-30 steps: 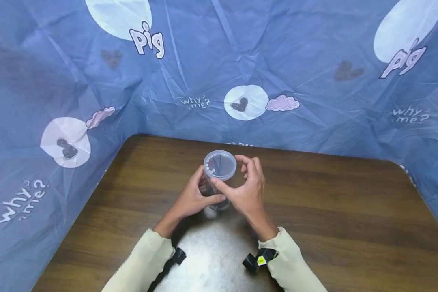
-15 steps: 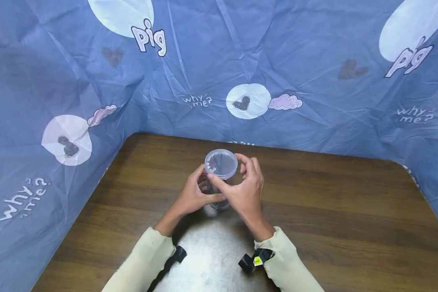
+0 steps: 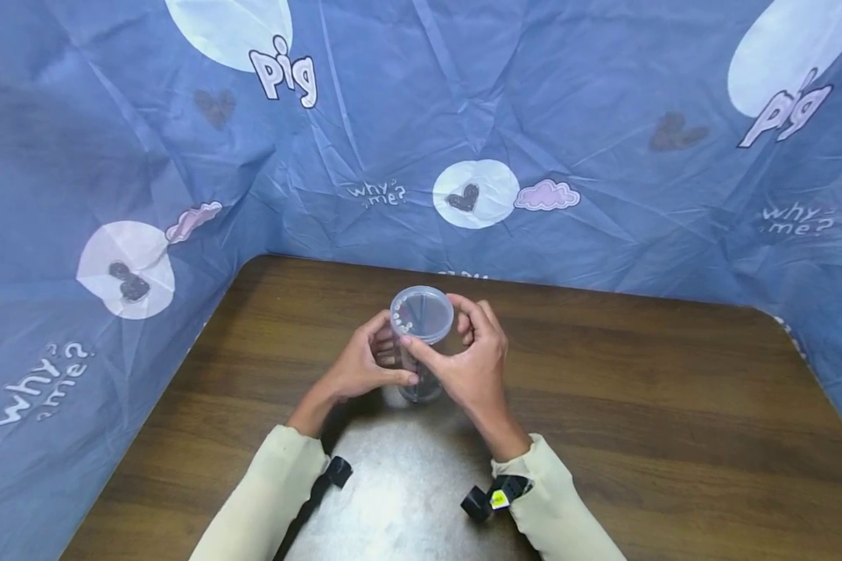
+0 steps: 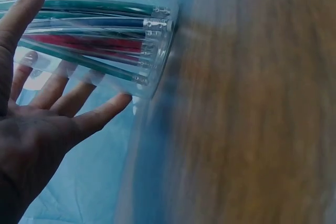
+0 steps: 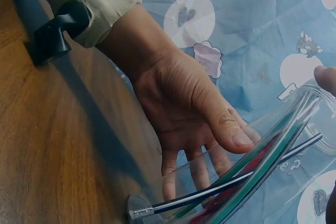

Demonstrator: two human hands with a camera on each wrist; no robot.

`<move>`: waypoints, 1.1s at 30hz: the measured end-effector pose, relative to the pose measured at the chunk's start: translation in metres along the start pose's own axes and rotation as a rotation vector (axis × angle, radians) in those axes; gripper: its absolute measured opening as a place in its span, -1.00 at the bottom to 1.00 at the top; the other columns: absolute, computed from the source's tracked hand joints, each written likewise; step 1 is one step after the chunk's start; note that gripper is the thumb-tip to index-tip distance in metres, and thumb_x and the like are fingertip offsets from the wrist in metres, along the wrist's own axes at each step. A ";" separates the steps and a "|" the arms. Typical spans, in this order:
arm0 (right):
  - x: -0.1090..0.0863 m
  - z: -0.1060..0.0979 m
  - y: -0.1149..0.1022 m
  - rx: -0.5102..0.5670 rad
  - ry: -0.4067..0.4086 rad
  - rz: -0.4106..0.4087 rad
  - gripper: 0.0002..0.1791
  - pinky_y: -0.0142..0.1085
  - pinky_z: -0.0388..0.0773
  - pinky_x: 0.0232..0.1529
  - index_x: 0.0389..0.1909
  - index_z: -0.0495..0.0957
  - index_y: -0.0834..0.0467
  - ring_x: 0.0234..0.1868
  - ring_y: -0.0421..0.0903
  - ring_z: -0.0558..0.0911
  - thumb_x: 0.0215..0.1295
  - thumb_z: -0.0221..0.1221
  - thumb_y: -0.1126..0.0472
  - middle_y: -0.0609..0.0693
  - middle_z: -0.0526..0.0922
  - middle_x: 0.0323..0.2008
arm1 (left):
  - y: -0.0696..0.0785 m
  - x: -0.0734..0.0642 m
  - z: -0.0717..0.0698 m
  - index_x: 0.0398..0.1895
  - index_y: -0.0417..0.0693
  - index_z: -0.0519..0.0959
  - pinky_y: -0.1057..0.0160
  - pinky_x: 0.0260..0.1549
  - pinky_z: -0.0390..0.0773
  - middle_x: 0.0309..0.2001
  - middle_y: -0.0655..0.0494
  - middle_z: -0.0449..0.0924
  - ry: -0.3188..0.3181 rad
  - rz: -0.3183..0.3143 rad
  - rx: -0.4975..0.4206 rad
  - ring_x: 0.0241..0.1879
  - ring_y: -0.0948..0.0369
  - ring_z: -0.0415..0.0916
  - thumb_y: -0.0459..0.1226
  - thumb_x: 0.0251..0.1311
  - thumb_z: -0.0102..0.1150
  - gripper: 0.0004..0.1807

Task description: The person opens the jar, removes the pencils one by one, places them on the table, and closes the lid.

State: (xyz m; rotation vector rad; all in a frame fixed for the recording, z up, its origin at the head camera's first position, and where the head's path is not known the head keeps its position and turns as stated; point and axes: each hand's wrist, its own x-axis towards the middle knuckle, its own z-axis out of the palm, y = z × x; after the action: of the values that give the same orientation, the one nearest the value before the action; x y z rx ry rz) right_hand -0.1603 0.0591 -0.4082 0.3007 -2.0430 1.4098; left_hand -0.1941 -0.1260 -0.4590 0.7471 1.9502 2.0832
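A clear plastic jar (image 3: 426, 383) with a round translucent lid (image 3: 426, 310) stands upright on the table between both hands. Through its wall, the left wrist view reveals several pencils (image 4: 100, 8) in green, red and dark colours, with metal-banded ends at the jar's base. My left hand (image 3: 354, 366) loosely holds the body, thumb across the near side and spread fingers behind it. From the right, my right hand (image 3: 473, 366) grips the lid's rim, its thumb in front and index finger at the far right. In the right wrist view, one striped pencil (image 5: 241, 179) leans diagonally inside.
The brown wooden table (image 3: 638, 389) has rounded back corners. A blue printed cloth (image 3: 365, 117) hangs behind it and along the sides. Black camera mounts (image 3: 491, 499) sit at the sleeve cuffs.
My left hand has shifted slightly left and loosened around the jar, its thumb drawing back. The right hand stays on the lid; the jar hardly moves.
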 end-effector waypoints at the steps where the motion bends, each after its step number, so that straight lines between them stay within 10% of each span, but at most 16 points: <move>1: 0.000 0.000 0.000 0.003 -0.002 0.003 -0.30 -0.35 0.26 -0.45 -0.03 0.65 0.13 -0.45 -0.13 0.32 -0.25 0.61 -0.09 -0.06 0.35 -0.46 | 0.000 0.000 0.000 0.31 -0.22 0.32 0.01 0.02 0.64 0.09 -0.22 0.59 -0.005 -0.001 -0.008 0.02 0.02 0.62 -0.59 -0.20 0.53 -0.10; 22: 0.008 -0.005 0.005 0.038 -0.111 -0.022 -0.35 -0.36 0.28 -0.54 -0.07 0.63 0.14 -0.52 -0.15 0.34 -0.18 0.56 -0.10 0.00 0.34 -0.51 | -0.002 0.004 0.000 0.33 -0.32 0.35 0.03 0.01 0.64 0.09 -0.23 0.58 -0.041 -0.018 0.009 0.01 0.06 0.62 -0.62 -0.21 0.51 -0.10; 33: 0.020 -0.014 0.019 0.329 -0.325 0.032 -0.32 -0.46 0.18 -0.59 0.10 0.58 0.30 -0.51 -0.06 0.27 -0.16 0.55 0.33 0.21 0.35 -0.44 | 0.000 0.004 -0.002 0.33 -0.30 0.37 0.04 0.06 0.62 0.15 -0.21 0.56 -0.069 -0.028 0.035 0.08 0.04 0.58 -0.59 -0.19 0.52 -0.12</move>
State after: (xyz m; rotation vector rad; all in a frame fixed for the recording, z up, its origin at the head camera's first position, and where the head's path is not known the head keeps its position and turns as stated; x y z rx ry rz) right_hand -0.1807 0.0824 -0.4076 0.6775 -2.0629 1.8166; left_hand -0.1982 -0.1258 -0.4584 0.7831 1.9540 1.9853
